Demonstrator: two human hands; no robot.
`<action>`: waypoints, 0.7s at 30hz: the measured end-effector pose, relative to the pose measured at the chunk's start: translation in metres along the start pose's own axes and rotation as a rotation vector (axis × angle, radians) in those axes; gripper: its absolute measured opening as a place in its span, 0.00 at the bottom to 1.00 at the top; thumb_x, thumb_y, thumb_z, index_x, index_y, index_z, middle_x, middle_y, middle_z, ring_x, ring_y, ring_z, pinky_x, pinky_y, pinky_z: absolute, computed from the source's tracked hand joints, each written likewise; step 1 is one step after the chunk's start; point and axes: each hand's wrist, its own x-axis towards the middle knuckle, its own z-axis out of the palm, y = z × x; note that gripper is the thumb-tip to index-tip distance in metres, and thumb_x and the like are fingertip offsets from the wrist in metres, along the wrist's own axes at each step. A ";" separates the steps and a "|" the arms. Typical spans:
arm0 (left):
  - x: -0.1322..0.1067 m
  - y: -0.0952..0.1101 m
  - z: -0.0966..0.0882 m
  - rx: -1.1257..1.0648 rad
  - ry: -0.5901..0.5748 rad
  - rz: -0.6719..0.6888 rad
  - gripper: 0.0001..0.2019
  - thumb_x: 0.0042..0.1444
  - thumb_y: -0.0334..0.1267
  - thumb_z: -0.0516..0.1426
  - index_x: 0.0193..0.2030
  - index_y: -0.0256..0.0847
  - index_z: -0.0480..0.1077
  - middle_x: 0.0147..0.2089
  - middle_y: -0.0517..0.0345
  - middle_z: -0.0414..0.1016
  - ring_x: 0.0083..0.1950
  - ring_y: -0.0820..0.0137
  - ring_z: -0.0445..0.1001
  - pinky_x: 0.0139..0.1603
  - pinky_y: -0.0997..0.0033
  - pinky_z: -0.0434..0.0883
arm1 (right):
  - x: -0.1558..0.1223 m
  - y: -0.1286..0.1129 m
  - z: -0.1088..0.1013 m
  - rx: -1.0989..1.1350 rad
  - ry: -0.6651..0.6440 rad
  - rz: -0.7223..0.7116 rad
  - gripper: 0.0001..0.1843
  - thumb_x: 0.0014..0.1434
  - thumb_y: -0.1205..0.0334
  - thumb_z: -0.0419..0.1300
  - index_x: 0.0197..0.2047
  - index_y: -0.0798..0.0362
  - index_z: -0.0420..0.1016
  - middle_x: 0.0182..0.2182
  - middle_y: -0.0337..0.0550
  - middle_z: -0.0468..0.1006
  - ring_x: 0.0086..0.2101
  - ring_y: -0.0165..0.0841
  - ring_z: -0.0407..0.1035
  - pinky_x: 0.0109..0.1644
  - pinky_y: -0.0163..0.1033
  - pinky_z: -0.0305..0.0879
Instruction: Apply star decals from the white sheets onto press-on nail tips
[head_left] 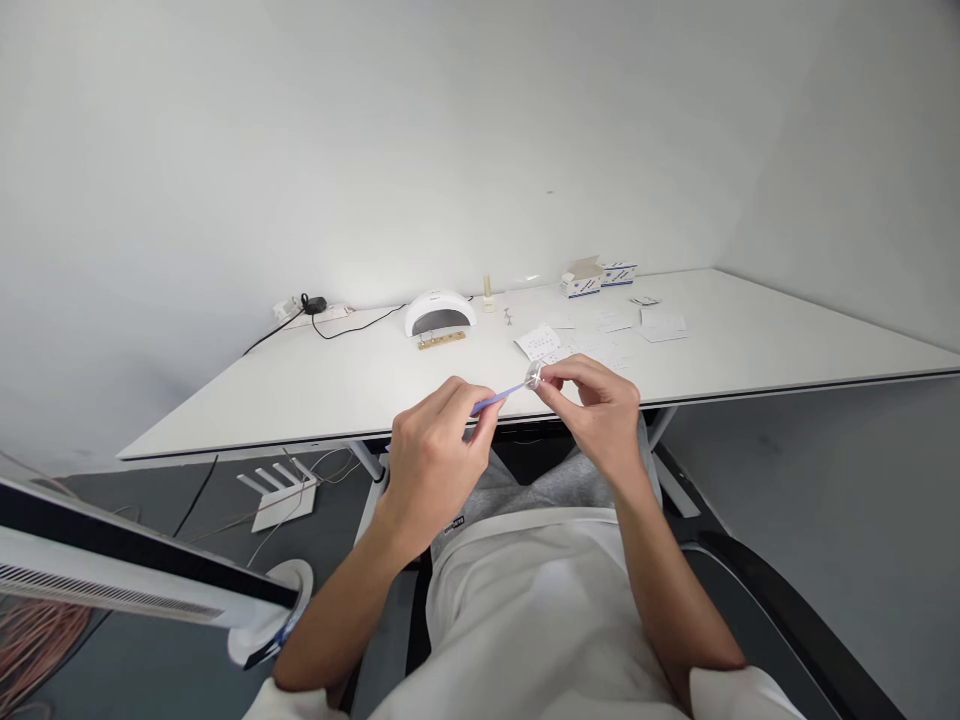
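Note:
My left hand [435, 450] is closed around a thin blue stick-like tool [496, 400] whose tip points right. My right hand [596, 405] pinches a small clear, shiny piece [533, 376] at that tip; I cannot make out what it is. Both hands hover over my lap, just in front of the near edge of the white table [360, 385].
On the table stand a white dome-shaped lamp [439, 312] with a small brass strip [441, 341] before it, a little bottle [487, 294], paper sheets [541, 342] and two small boxes [598, 276]. A black cable [330, 327] runs at the back left. A white router [279, 493] lies on the floor.

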 end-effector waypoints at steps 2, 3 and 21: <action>0.000 0.000 0.000 0.000 -0.001 0.000 0.02 0.58 0.29 0.59 0.34 0.37 0.70 0.29 0.62 0.73 0.29 0.79 0.68 0.28 0.78 0.63 | 0.000 0.000 0.000 0.006 -0.001 -0.002 0.06 0.56 0.71 0.64 0.34 0.50 0.79 0.29 0.40 0.76 0.30 0.32 0.68 0.38 0.42 0.65; 0.000 0.000 0.001 0.001 0.000 0.001 0.02 0.58 0.29 0.59 0.34 0.37 0.70 0.29 0.62 0.73 0.29 0.79 0.68 0.28 0.79 0.63 | 0.000 0.000 0.000 0.009 -0.001 -0.002 0.06 0.56 0.71 0.64 0.34 0.50 0.79 0.29 0.40 0.76 0.30 0.32 0.68 0.38 0.42 0.65; 0.000 -0.001 0.002 0.015 -0.008 0.003 0.02 0.58 0.29 0.59 0.34 0.37 0.70 0.29 0.62 0.73 0.29 0.79 0.68 0.28 0.78 0.63 | 0.001 0.000 0.000 -0.014 -0.005 -0.015 0.07 0.56 0.72 0.64 0.35 0.50 0.79 0.29 0.40 0.77 0.31 0.32 0.68 0.38 0.42 0.65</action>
